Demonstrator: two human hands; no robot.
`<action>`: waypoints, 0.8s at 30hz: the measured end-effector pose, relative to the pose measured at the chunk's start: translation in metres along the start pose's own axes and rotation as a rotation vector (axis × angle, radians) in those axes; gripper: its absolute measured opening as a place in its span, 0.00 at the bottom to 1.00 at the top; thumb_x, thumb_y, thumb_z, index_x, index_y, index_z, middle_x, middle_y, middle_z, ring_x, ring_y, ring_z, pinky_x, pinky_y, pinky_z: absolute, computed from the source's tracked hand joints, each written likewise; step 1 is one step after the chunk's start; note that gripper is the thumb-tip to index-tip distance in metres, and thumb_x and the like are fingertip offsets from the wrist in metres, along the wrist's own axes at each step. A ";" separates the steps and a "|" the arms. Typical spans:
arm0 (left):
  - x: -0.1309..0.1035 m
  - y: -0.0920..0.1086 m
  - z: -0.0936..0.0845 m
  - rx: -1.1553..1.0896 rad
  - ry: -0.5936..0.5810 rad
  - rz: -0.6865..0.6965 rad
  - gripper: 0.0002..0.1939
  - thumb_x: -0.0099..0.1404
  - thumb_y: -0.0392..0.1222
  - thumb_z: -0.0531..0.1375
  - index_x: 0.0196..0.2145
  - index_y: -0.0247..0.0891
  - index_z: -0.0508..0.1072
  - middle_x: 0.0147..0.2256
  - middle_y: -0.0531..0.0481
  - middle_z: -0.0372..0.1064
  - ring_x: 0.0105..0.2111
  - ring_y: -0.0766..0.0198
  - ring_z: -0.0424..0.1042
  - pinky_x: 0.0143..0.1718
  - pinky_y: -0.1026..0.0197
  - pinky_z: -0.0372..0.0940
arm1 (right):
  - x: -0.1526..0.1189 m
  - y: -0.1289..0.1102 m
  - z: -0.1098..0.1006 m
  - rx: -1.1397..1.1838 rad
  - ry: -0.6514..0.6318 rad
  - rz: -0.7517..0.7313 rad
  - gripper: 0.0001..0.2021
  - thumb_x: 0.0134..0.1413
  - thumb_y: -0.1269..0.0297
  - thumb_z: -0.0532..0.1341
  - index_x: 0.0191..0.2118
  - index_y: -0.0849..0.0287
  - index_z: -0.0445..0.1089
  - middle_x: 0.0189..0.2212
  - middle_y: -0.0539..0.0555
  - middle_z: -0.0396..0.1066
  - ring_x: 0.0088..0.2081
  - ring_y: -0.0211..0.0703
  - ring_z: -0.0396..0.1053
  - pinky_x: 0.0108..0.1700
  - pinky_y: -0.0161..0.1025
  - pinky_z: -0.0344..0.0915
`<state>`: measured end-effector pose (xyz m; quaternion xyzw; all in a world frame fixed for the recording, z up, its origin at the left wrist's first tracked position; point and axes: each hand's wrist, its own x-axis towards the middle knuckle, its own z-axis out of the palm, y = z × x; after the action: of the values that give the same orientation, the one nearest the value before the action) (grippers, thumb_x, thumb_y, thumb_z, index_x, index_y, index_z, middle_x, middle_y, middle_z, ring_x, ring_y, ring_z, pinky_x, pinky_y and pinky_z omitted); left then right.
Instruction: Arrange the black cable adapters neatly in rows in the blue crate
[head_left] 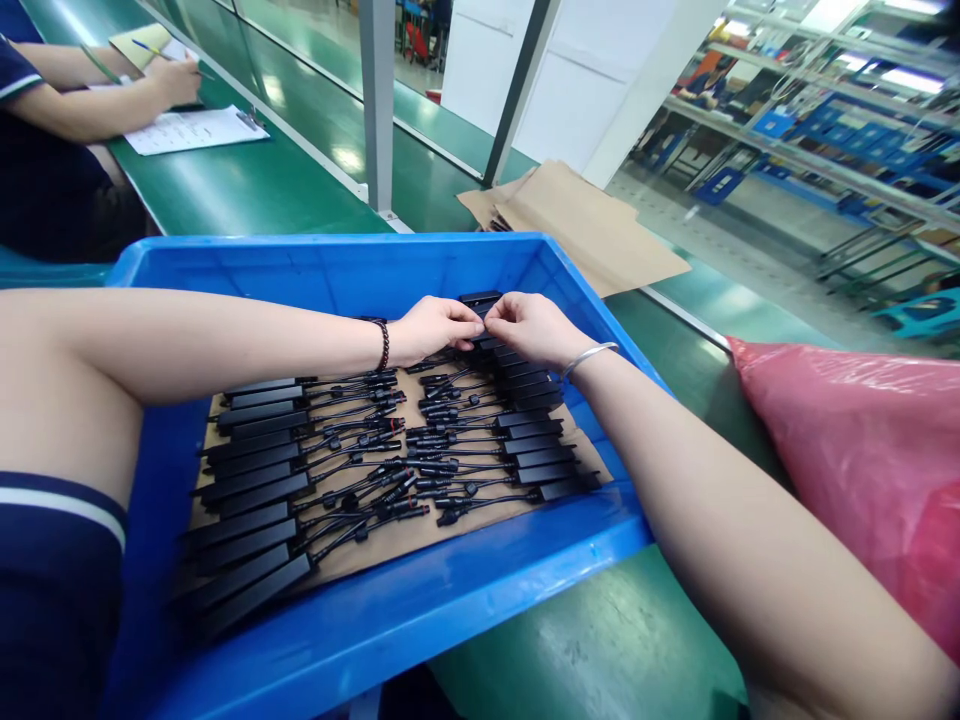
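Note:
Inside a blue plastic bin (345, 262), black rectangular boxes with short connector cables lie in two rows on brown cardboard (420, 540). The left row (262, 490) and the right row (536, 445) have their cable ends facing each other in the middle. My left hand (435, 330) reaches across to the far end of the right row, fingers pinched. Its fingertips almost meet those of my right hand (532, 328), also pinched there. A black box (480, 299) shows just behind the fingertips. Whatever the fingers pinch is hidden.
Brown cardboard sheets (585, 220) lie beyond the bin on the green worktable (600, 630). A pink plastic bag (855, 440) bulges at the right. At the far left, a co-worker's hand (172, 80) holds a pen near a clipboard (195, 130). A grey post (377, 110) stands behind the bin.

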<state>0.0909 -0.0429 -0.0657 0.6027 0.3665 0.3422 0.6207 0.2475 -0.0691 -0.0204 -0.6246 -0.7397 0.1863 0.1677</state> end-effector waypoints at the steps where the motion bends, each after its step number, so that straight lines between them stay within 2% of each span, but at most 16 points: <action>1: 0.000 0.001 -0.001 0.041 -0.021 0.013 0.07 0.52 0.35 0.62 0.30 0.29 0.73 0.26 0.49 0.69 0.23 0.72 0.67 0.30 0.65 0.64 | 0.000 -0.001 0.000 0.005 -0.026 0.024 0.07 0.45 0.65 0.56 0.28 0.63 0.68 0.24 0.51 0.67 0.25 0.33 0.60 0.27 0.31 0.54; 6: 0.002 -0.002 -0.005 0.156 -0.093 0.115 0.10 0.52 0.38 0.61 0.32 0.30 0.73 0.26 0.49 0.69 0.25 0.71 0.66 0.31 0.65 0.63 | 0.000 -0.004 0.000 0.226 -0.188 0.202 0.03 0.43 0.72 0.54 0.24 0.63 0.64 0.20 0.52 0.65 0.21 0.34 0.59 0.25 0.33 0.56; 9: 0.001 -0.004 -0.006 0.187 -0.103 0.151 0.11 0.52 0.40 0.61 0.32 0.30 0.73 0.26 0.48 0.69 0.25 0.71 0.66 0.30 0.65 0.62 | -0.001 -0.003 0.001 0.372 -0.231 0.259 0.03 0.41 0.75 0.55 0.22 0.62 0.63 0.20 0.53 0.65 0.21 0.35 0.59 0.25 0.34 0.58; 15: -0.002 -0.004 -0.005 0.284 -0.157 0.102 0.12 0.52 0.41 0.62 0.32 0.30 0.73 0.24 0.50 0.69 0.23 0.71 0.66 0.28 0.66 0.62 | -0.002 -0.004 0.004 0.326 -0.242 0.248 0.05 0.39 0.78 0.56 0.20 0.62 0.64 0.16 0.51 0.61 0.20 0.34 0.58 0.22 0.32 0.56; 19: -0.001 -0.007 -0.004 0.210 -0.111 0.120 0.12 0.52 0.40 0.62 0.34 0.30 0.72 0.26 0.49 0.69 0.24 0.71 0.66 0.28 0.66 0.62 | -0.002 -0.006 0.004 0.491 -0.232 0.334 0.08 0.42 0.78 0.56 0.19 0.62 0.63 0.16 0.51 0.62 0.19 0.33 0.58 0.21 0.31 0.57; 22: 0.000 -0.010 -0.003 0.129 -0.050 0.175 0.15 0.53 0.41 0.61 0.38 0.31 0.70 0.28 0.48 0.69 0.24 0.71 0.67 0.29 0.65 0.63 | -0.003 -0.004 0.002 0.731 -0.300 0.463 0.09 0.46 0.77 0.55 0.20 0.62 0.63 0.18 0.53 0.66 0.21 0.34 0.62 0.23 0.31 0.62; 24: 0.001 -0.012 -0.004 0.122 -0.023 0.194 0.15 0.54 0.43 0.61 0.37 0.31 0.71 0.28 0.47 0.70 0.25 0.71 0.67 0.30 0.65 0.63 | -0.003 0.000 0.000 0.823 -0.344 0.528 0.09 0.48 0.78 0.54 0.22 0.63 0.65 0.20 0.54 0.68 0.22 0.35 0.65 0.27 0.32 0.66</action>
<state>0.0881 -0.0406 -0.0776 0.6758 0.3192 0.3708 0.5512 0.2479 -0.0722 -0.0208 -0.6327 -0.4391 0.5978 0.2226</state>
